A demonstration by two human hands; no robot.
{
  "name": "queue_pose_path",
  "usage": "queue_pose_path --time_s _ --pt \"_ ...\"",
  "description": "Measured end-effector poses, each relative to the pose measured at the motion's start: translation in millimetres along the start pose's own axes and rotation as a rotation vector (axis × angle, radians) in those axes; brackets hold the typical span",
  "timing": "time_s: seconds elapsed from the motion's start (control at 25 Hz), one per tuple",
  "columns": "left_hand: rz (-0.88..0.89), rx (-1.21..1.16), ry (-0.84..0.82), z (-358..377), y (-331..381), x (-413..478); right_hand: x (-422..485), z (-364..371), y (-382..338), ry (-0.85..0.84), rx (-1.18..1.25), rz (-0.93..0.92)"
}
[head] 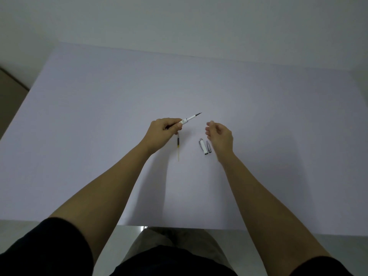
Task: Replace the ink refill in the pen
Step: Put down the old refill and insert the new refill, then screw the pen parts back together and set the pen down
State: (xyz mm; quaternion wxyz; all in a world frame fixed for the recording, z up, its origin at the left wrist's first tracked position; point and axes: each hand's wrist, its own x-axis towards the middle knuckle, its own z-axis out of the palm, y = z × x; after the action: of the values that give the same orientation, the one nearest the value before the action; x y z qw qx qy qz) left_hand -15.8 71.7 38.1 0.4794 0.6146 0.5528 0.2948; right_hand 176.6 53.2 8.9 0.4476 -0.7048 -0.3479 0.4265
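Note:
My left hand (162, 131) is shut on a white pen barrel (189, 118) that points up and to the right, with a dark refill tip sticking out of its far end. A thin yellowish ink refill (178, 149) lies on the table just below that hand, partly hidden under it. My right hand (220, 136) hovers to the right with fingers loosely curled and apart, holding nothing. Beside its wrist lie a white and silver pen section (202, 146) and a smaller grey pen piece (208, 146), side by side.
A large white table (99, 136) carries everything; its near edge runs across the lower part of the view, with my lap below it. A plain wall stands behind the far edge.

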Motion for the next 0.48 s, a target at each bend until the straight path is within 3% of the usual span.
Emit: queue_pose_path --time_s 0.16,0.48 --pt "-0.01 -0.011 -0.001 -3 0 -1 13 -26 29 0.048 -0.504 -0.058" --pt "-0.029 0.009 0.015 -8 -6 -3 23 -20 42 -0.114 -0.661 -0.047"
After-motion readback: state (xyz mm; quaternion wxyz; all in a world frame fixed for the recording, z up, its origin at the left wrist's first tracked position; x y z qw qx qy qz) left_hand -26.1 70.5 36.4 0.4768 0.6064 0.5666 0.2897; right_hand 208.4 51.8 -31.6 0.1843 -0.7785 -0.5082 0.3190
